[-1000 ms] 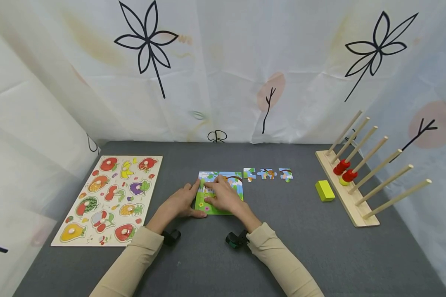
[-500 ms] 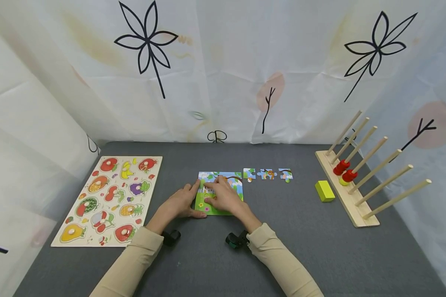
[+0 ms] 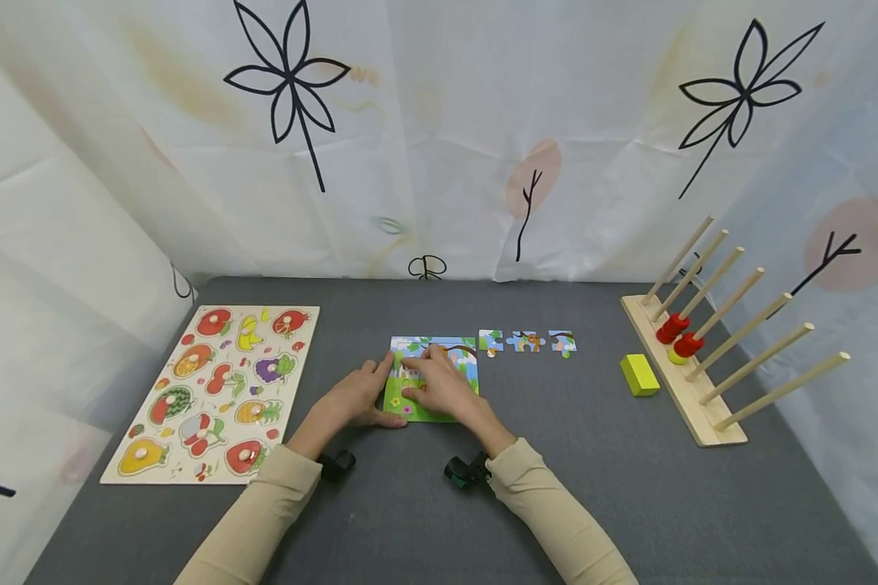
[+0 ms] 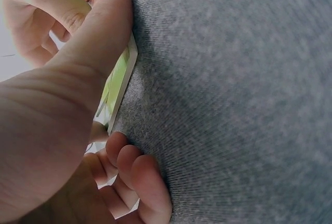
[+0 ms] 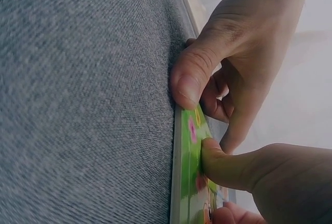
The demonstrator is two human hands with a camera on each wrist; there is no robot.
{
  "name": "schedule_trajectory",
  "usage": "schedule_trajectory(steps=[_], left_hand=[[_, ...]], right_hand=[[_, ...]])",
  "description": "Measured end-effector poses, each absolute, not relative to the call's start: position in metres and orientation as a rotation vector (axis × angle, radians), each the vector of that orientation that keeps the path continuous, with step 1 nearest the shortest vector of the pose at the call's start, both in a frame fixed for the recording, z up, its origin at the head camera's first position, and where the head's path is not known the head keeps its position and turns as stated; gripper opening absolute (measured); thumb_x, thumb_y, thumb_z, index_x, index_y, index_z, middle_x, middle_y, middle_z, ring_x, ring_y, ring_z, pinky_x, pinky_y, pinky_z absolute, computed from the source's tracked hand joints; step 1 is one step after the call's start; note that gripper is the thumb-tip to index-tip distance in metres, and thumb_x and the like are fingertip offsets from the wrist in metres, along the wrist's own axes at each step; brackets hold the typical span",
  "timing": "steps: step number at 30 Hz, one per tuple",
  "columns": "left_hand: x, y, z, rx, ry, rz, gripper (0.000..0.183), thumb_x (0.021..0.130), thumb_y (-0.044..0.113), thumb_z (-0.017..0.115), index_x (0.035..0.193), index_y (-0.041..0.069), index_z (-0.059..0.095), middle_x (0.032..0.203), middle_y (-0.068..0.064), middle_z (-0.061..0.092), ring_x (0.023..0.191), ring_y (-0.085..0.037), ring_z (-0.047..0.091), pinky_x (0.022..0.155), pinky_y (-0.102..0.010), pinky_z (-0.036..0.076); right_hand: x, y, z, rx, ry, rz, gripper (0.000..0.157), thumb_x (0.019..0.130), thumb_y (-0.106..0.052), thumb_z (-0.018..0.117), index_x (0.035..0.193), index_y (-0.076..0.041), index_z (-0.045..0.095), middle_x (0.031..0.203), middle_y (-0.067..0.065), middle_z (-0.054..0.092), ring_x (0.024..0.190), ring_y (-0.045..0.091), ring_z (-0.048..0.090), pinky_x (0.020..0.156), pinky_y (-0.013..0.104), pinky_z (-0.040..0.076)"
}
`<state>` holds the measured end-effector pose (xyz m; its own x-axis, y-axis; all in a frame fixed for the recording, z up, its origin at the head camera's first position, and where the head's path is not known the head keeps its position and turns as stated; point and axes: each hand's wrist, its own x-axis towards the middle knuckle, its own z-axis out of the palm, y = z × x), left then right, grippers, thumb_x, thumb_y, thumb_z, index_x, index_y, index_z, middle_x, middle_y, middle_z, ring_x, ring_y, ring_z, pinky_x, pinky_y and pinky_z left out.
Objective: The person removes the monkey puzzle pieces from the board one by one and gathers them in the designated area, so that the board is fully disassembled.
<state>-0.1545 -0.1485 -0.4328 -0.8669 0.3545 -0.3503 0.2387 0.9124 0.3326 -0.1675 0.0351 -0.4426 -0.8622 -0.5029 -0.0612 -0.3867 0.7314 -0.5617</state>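
A jigsaw puzzle board (image 3: 439, 418) with a green, flowered lower part and blue sky lies flat on the grey table. My left hand (image 3: 356, 394) holds its near left corner, thumb (image 5: 189, 86) against the front edge and index finger along the left side. Its other fingers (image 4: 150, 182) curl down onto the table. Over the middle of the board, my right hand (image 3: 442, 383) pinches a puzzle piece (image 5: 215, 190) between thumb and index finger, the thumb tip right at the green surface. The right hand covers much of the picture.
Three loose puzzle pieces (image 3: 526, 342) lie in a row beyond the board's right corner. A fruit peg board (image 3: 223, 398) lies at left. At right are a yellow block (image 3: 640, 375) and a wooden peg stand (image 3: 684, 390) with upright rods and red and yellow beads.
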Motion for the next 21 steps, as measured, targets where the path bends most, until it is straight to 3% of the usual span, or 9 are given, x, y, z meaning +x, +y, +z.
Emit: schedule_trajectory(steps=[21], left_hand=[[-0.1547, -0.1467, -0.4318, 0.417, 2.651, 0.368, 0.116, 0.083, 0.053, 0.082, 0.163, 0.0, 0.015, 0.139, -0.029, 0.049, 0.115, -0.04, 0.06, 0.095, -0.052, 0.051]], right_hand=[[-0.1663, 0.0352, -0.4435, -0.725, 2.735, -0.837, 0.051, 0.096, -0.024, 0.074, 0.143, -0.011, 0.061, 0.122, 0.018, 0.053, 0.078, 0.017, 0.041, 0.061, 0.026, 0.035]])
